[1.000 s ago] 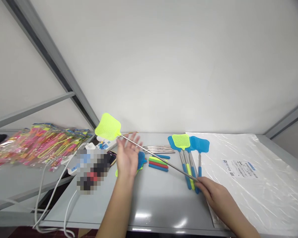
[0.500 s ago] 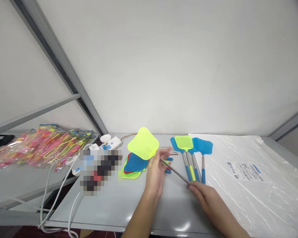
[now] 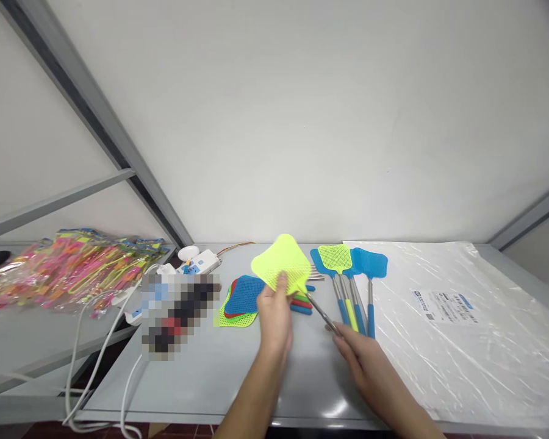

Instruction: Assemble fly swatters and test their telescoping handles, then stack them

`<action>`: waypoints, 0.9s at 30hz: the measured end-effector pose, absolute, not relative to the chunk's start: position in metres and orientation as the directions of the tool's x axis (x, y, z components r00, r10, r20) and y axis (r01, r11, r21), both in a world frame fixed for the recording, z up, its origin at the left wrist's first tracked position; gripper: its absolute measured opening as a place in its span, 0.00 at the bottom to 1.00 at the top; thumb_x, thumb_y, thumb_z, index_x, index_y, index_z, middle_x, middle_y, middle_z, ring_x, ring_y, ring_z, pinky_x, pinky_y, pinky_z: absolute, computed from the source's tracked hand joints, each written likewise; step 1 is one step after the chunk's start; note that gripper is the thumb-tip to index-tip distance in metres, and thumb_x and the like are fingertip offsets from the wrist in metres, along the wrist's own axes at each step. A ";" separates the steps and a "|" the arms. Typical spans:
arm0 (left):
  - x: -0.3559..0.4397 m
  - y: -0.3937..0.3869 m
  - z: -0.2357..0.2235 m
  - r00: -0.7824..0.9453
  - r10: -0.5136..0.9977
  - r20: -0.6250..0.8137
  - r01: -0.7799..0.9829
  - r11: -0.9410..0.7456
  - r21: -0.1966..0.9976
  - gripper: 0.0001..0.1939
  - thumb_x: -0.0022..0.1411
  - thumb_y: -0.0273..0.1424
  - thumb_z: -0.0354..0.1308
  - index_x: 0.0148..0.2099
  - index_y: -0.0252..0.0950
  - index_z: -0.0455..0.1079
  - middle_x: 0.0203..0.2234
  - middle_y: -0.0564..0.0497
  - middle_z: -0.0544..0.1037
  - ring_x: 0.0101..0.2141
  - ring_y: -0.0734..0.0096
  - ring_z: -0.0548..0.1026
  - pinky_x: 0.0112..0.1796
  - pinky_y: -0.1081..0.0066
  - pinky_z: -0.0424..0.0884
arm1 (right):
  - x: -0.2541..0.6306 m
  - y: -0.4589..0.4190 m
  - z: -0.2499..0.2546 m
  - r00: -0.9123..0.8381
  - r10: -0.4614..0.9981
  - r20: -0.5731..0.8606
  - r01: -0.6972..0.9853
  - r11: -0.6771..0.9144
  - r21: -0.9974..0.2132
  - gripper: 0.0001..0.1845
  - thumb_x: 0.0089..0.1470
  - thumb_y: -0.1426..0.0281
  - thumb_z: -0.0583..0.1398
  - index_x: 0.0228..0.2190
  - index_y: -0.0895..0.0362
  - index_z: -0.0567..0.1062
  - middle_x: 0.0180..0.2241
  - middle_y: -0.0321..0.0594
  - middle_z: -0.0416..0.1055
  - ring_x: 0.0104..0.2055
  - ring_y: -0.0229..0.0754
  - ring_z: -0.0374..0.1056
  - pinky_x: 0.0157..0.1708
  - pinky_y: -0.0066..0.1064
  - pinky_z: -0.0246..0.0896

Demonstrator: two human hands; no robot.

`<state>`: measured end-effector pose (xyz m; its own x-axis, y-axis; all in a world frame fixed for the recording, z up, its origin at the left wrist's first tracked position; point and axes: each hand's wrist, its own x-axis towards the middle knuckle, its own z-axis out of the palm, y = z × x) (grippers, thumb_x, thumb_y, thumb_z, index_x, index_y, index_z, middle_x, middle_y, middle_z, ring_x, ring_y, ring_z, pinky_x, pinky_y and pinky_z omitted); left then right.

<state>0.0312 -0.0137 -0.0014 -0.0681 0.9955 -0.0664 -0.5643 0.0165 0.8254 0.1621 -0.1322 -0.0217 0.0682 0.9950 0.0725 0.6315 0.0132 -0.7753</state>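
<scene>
A yellow-green fly swatter is held up in both hands over the table. My left hand is closed on its perforated head, with the thumb lying on the near face. My right hand grips the lower end of the metal rod, and the fingers hide whatever handle is there. Behind my left hand lie loose swatter heads, a blue one on top of red and yellow-green ones. Several coloured handles and metal rods lie just beyond the held swatter.
Several whole fly swatters, blue and yellow-green, lie right of my hands, partly on a white plastic sheet. A power strip, white cables and a blurred dark object are left. Bagged colourful goods fill the left shelf.
My left hand has shifted from the swatter's neck onto its head, thumb now on the face. The head has moved right, nearer my right hand, and less of the rod shows between them.
</scene>
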 end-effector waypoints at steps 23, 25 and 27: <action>0.081 -0.029 0.002 0.373 0.927 -0.037 -0.396 0.195 0.897 0.24 0.62 0.43 0.58 0.59 0.44 0.64 0.51 0.44 0.72 0.37 0.67 0.78 0.38 0.67 0.74 | 0.156 -0.132 -0.033 0.182 0.917 -0.354 -0.493 -0.227 -0.840 0.27 0.54 0.43 0.53 0.31 0.55 0.67 0.14 0.22 0.45 0.15 0.30 0.35 0.12 0.23 0.41; 0.097 -0.032 -0.005 0.395 0.918 -0.031 -0.300 0.161 0.940 0.22 0.61 0.39 0.60 0.57 0.43 0.66 0.46 0.46 0.74 0.32 0.70 0.77 0.35 0.69 0.74 | 0.163 -0.132 -0.033 0.211 0.918 -0.335 -0.437 -0.218 -0.873 0.27 0.53 0.43 0.53 0.29 0.55 0.66 0.12 0.23 0.47 0.13 0.31 0.39 0.12 0.24 0.46; 0.112 -0.031 -0.011 0.413 0.911 0.010 -0.226 0.091 0.970 0.18 0.59 0.36 0.61 0.52 0.40 0.70 0.39 0.47 0.76 0.29 0.70 0.76 0.32 0.71 0.72 | 0.173 -0.132 -0.032 0.260 0.926 -0.275 -0.217 -0.222 -0.951 0.26 0.56 0.44 0.51 0.26 0.54 0.66 0.12 0.27 0.55 0.13 0.34 0.49 0.16 0.28 0.53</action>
<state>0.1117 -0.0306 -0.0115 0.4126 0.9109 0.0102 -0.2257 0.0913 0.9699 0.1729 -0.1317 -0.0317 0.2597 0.9256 -0.2754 -0.2171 -0.2219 -0.9506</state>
